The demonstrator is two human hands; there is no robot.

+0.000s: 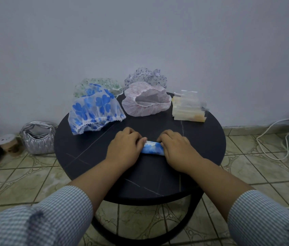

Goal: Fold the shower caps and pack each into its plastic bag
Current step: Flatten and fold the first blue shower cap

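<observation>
On the tiled floor at far left stand a small round tub (7, 143) and a silver quilted bag (38, 137), beside a round dark counter (202, 148). At the counter's back left lies a blue-flowered shower cap (94, 110), partly over a green-patterned cap (104, 84). At the front middle, the left hand (124, 148) and right hand (177, 150) rest on the two ends of a rolled blue cap (152, 148), fingers curled over it and holding it against the counter. Behind sit a pink cap (136, 107) and a purple-patterned cap (145, 76). At back right lies a stack of plastic bags (188, 110). A white cable (271, 139) trails on the floor at right.
</observation>
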